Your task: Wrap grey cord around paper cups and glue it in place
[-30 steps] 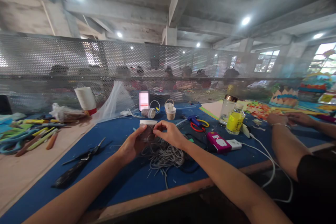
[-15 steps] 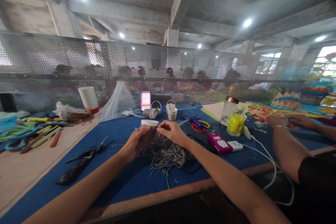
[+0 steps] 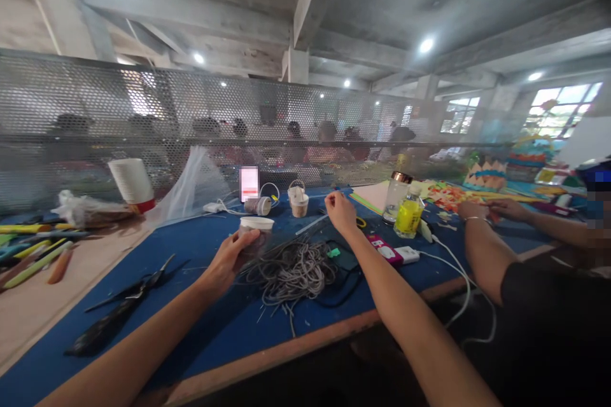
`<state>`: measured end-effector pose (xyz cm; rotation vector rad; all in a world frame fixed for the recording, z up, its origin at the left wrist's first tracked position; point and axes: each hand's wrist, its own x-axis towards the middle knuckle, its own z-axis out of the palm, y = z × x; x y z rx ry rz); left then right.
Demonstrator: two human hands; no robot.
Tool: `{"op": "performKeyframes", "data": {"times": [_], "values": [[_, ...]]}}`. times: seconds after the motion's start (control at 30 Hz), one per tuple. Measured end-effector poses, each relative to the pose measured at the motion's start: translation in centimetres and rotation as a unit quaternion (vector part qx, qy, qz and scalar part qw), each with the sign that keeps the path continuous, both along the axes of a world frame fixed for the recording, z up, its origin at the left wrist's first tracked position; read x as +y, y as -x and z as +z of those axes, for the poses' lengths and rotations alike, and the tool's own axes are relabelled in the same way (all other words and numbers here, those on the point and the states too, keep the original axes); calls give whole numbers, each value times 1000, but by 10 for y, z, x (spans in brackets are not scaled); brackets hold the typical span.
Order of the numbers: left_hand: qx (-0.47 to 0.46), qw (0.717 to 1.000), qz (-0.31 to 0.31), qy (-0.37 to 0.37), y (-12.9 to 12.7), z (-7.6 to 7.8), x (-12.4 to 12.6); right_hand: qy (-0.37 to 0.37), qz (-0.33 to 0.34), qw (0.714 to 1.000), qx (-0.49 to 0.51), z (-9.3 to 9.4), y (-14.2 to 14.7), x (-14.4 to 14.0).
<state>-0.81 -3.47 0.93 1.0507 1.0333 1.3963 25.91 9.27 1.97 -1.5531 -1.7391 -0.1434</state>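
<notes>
My left hand is closed around a small paper cup with a white rim and darker sides, held above the blue tabletop. My right hand is raised to the right of the cup, apart from it, with its fingers pinched together. Whatever may be between those fingers is too small to make out. Below and between my hands lies a loose heap of grey cord. A small scrap of green rests at the heap's right edge.
Black-handled scissors lie at left. Farther back stand a phone, a cord-wrapped cup on its side and a little bucket. Right are a glass jar, a yellow bottle, a purple box and a co-worker's arm.
My right hand has moved away from the cup, up and to the right. My left hand still grips the cup. The view has turned slightly to the right, and the green scrap now shows.
</notes>
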Motion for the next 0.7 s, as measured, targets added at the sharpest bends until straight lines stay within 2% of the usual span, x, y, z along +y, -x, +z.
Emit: {"op": "performKeyframes", "data": {"times": [0.07,0.17,0.37,0.7], "values": [[3,1000,-9,-3,2,-1,2,48,-74,994,-58,-2,-14,4],[9,1000,-11,-4,3,-1,2,105,-113,984,-89,-9,-26,7],[7,1000,-22,-2,2,2,-1,168,-118,971,-122,-20,-29,12],[2,1000,-19,-4,2,0,-2,202,-110,965,-128,-27,-25,13]]}}
